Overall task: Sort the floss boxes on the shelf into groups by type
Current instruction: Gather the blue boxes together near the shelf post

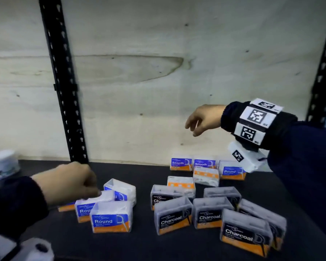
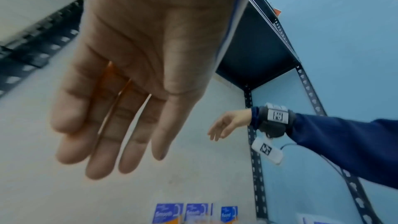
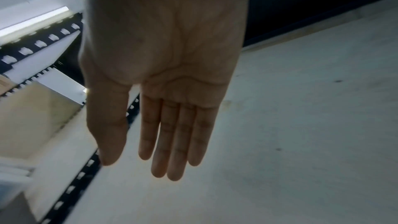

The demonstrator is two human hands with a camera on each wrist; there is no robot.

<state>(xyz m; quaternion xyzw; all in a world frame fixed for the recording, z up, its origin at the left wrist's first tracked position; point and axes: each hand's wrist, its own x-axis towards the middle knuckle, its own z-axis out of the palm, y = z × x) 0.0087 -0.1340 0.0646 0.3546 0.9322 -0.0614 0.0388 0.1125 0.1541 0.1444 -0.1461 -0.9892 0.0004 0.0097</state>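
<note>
Several clear floss boxes stand on the black shelf (image 1: pixel 139 247). Blue Round boxes (image 1: pixel 110 217) cluster at the left. Black Charcoal boxes (image 1: pixel 209 213) cluster at the right front. Two Smooth boxes (image 1: pixel 180 163) and one more Round box (image 1: pixel 232 171) stand at the back, with two boxes lying flat (image 1: pixel 181 183) in front of them. My left hand (image 1: pixel 73 181) hovers over the Round cluster, a fingertip at the top of one box; its fingers (image 2: pixel 103 142) are straight and hold nothing. My right hand (image 1: pixel 198 121) hangs raised above the back boxes, its fingers (image 3: pixel 172 142) straight and empty.
A white tub (image 1: pixel 2 162) sits at the far left of the shelf. Black perforated uprights (image 1: pixel 62 81) (image 1: pixel 324 72) frame the bay, and a pale plywood panel (image 1: pixel 158 91) closes the back. Bare shelf shows in front of the Round boxes and between the two clusters.
</note>
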